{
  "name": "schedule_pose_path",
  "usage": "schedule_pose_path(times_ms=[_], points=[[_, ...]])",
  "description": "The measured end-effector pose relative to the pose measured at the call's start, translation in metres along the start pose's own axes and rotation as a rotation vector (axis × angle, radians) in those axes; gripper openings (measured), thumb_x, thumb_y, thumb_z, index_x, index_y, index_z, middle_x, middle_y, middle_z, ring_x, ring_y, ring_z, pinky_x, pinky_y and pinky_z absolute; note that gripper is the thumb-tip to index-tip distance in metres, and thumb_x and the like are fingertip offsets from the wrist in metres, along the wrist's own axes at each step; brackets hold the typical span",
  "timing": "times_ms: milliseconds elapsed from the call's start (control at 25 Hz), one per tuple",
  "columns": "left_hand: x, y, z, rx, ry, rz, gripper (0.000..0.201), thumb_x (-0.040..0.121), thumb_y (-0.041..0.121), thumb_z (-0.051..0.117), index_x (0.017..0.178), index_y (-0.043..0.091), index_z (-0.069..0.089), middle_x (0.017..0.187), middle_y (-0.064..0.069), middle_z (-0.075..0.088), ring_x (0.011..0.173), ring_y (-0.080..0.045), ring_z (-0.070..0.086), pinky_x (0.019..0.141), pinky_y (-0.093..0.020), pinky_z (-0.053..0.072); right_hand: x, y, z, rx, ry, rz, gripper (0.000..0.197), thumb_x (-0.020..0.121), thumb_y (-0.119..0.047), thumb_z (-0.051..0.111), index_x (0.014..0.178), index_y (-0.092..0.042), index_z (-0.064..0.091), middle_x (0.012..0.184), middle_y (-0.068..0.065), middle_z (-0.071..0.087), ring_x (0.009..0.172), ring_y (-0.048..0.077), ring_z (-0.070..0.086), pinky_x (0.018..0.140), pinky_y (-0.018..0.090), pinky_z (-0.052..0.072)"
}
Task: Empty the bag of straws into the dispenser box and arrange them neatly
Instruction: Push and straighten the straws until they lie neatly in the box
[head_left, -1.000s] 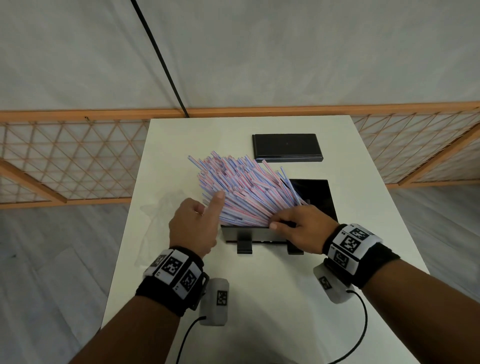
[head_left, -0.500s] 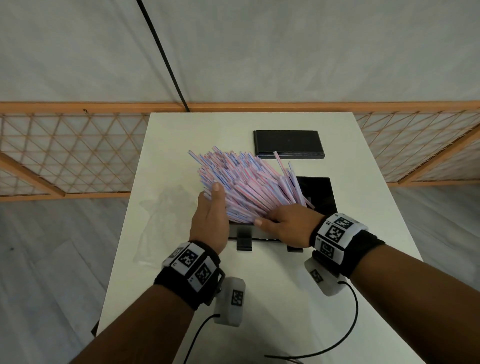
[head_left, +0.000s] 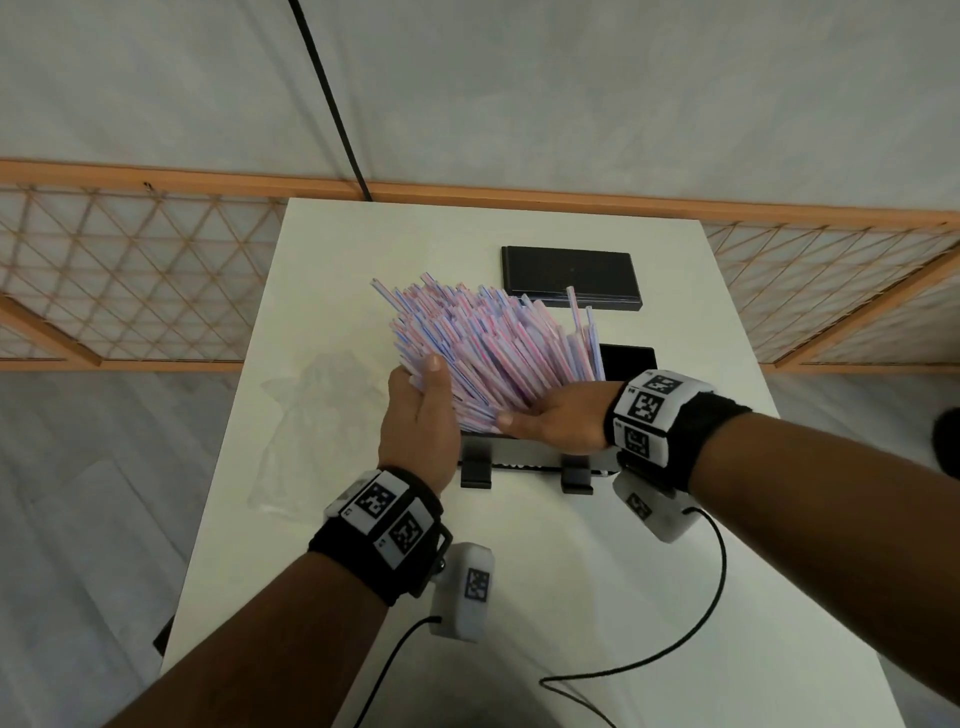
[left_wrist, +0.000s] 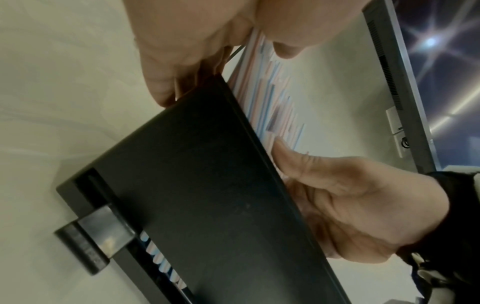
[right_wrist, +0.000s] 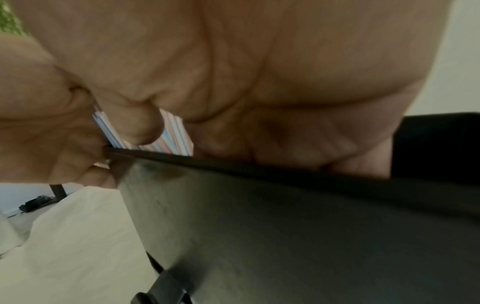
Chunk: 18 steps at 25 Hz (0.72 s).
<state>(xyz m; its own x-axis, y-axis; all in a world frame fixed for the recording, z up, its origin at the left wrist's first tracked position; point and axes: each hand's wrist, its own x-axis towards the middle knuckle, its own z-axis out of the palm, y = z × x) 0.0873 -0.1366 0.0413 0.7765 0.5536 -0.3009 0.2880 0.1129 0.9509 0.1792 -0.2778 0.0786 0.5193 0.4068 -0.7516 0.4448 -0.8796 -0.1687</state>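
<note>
A big bundle of pink-and-blue wrapped straws (head_left: 483, 353) stands fanned up and back-left out of the black dispenser box (head_left: 524, 462). My left hand (head_left: 421, 415) cups the bundle's left side, thumb on top and fingers down by the box corner; the left wrist view shows the straws (left_wrist: 262, 86) between them. My right hand (head_left: 556, 421) lies across the near side above the box's front wall, thumb pointing left. In the right wrist view a curled finger (right_wrist: 140, 127) wraps the straws (right_wrist: 171, 133) at the box rim. The straws' lower ends are hidden inside the box.
The empty clear plastic bag (head_left: 311, 426) lies crumpled on the white table (head_left: 571, 597), left of the box. A flat black lid (head_left: 571, 278) sits near the far edge. An orange lattice fence runs behind the table. Wrist-camera cables trail across the near side.
My left hand has moved right, from beside the bundle onto its left side. The straws have been pushed together and stand steeper. My right hand has turned to lie across the near side.
</note>
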Motion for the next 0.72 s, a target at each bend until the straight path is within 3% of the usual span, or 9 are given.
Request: schedule_pose_path(times_ms=[160, 320, 440, 520, 600, 720], points=[[0.003, -0.003, -0.001, -0.058, 0.003, -0.015, 0.056, 0.077, 0.08, 0.038, 0.101, 0.034, 0.06, 0.106, 0.009, 0.068, 0.106, -0.018, 0.064, 0.105, -0.051, 0.047, -0.001, -0.005, -0.001, -0.003, -0.032, -0.037, 0.085, 0.089, -0.076, 0.018, 0.142, -0.016, 0.046, 0.148, 0.008, 0.045, 0.137, 0.025, 0.04, 0.113, 0.037, 0.028], [0.003, -0.003, -0.004, -0.057, -0.039, -0.039, 0.066, 0.073, 0.085, 0.035, 0.109, 0.035, 0.059, 0.123, 0.008, 0.065, 0.119, -0.018, 0.06, 0.11, -0.048, 0.043, -0.004, -0.006, 0.005, 0.052, -0.053, -0.048, 0.087, 0.088, -0.078, 0.018, 0.15, -0.018, 0.032, 0.156, 0.004, 0.034, 0.144, 0.022, 0.03, 0.117, 0.035, 0.021], [0.002, -0.002, -0.005, -0.09, -0.039, -0.028, 0.06, 0.072, 0.082, 0.039, 0.101, 0.034, 0.06, 0.11, 0.011, 0.067, 0.108, -0.013, 0.063, 0.107, -0.046, 0.046, -0.005, -0.012, 0.008, 0.04, -0.034, -0.058, 0.085, 0.09, -0.076, 0.018, 0.145, -0.014, 0.039, 0.15, 0.008, 0.043, 0.137, 0.026, 0.039, 0.112, 0.035, 0.027], [0.001, -0.001, -0.004, -0.149, -0.015, -0.03, 0.068, 0.071, 0.079, 0.046, 0.111, 0.025, 0.059, 0.106, 0.006, 0.067, 0.103, -0.014, 0.064, 0.101, -0.045, 0.051, -0.006, -0.016, 0.008, 0.053, -0.017, -0.069, 0.085, 0.089, -0.076, 0.018, 0.142, -0.014, 0.042, 0.146, 0.01, 0.047, 0.133, 0.028, 0.043, 0.111, 0.036, 0.03], [0.0, 0.002, -0.004, -0.175, -0.002, -0.021, 0.07, 0.075, 0.073, 0.05, 0.118, 0.018, 0.054, 0.103, 0.006, 0.064, 0.098, -0.014, 0.063, 0.097, -0.043, 0.053, -0.007, -0.018, 0.008, 0.069, -0.036, -0.094, 0.083, 0.09, -0.075, 0.019, 0.148, -0.017, 0.035, 0.152, 0.008, 0.04, 0.139, 0.026, 0.036, 0.113, 0.035, 0.025], [0.001, 0.001, -0.005, -0.124, -0.009, 0.016, 0.061, 0.081, 0.068, 0.047, 0.12, 0.021, 0.049, 0.1, 0.012, 0.062, 0.093, -0.006, 0.062, 0.092, -0.038, 0.052, -0.006, -0.019, 0.003, 0.023, -0.061, -0.065, 0.089, 0.088, -0.078, 0.017, 0.15, -0.017, 0.032, 0.154, 0.008, 0.036, 0.142, 0.026, 0.033, 0.114, 0.035, 0.023]])
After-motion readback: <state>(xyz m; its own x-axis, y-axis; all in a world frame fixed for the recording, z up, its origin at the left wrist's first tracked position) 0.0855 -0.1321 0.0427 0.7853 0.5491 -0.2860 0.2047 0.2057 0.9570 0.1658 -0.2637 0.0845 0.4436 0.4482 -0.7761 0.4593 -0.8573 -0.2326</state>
